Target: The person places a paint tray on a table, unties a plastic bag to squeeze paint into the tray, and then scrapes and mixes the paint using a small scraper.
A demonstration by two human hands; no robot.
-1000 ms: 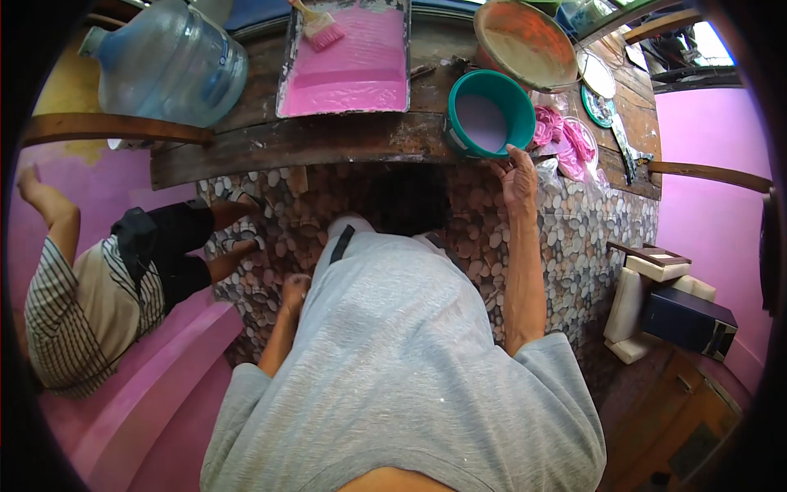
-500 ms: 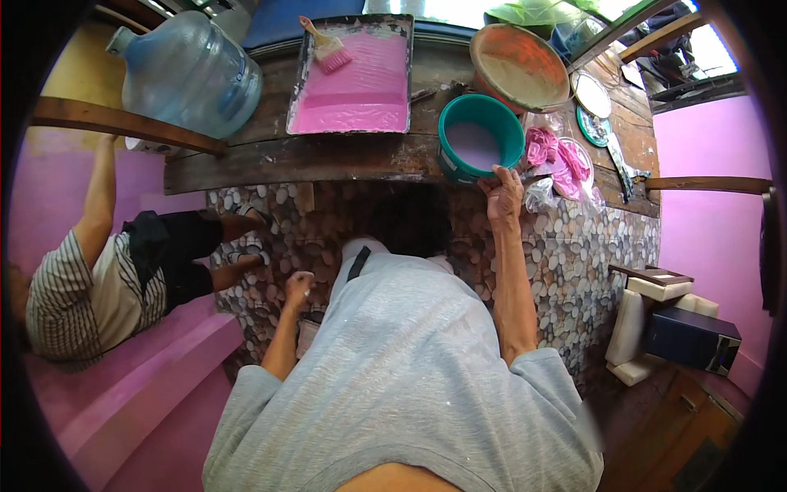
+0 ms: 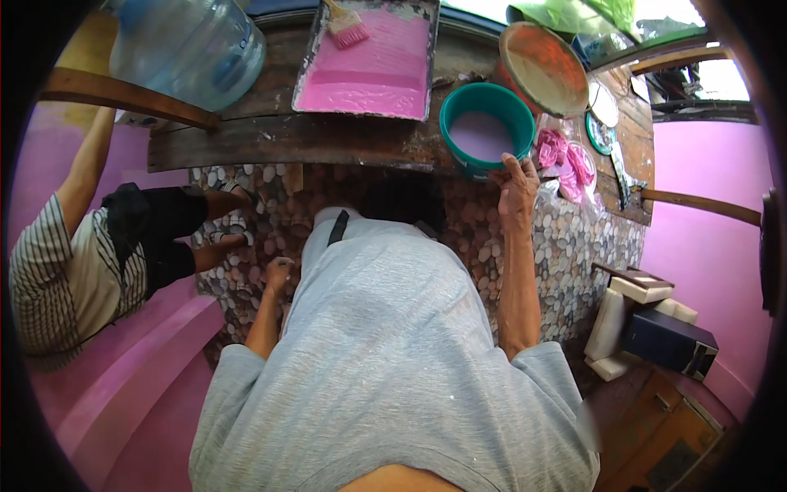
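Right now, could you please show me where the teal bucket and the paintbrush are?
Teal bucket (image 3: 492, 100), head view: on its far inner wall.
Paintbrush (image 3: 350, 35), head view: on its pink bristles.

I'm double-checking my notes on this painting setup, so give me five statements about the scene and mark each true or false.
1. The right hand has its fingers on the edge of the green bucket. True.
2. The left hand rests on the wooden table. False: it is low beside the gray shirt.
3. The brush lies in the paint tray. True.
4. The liquid in the bucket is dark blue. False: it is pale lilac.
5. The big clear bottle is left of the tray in this view. True.
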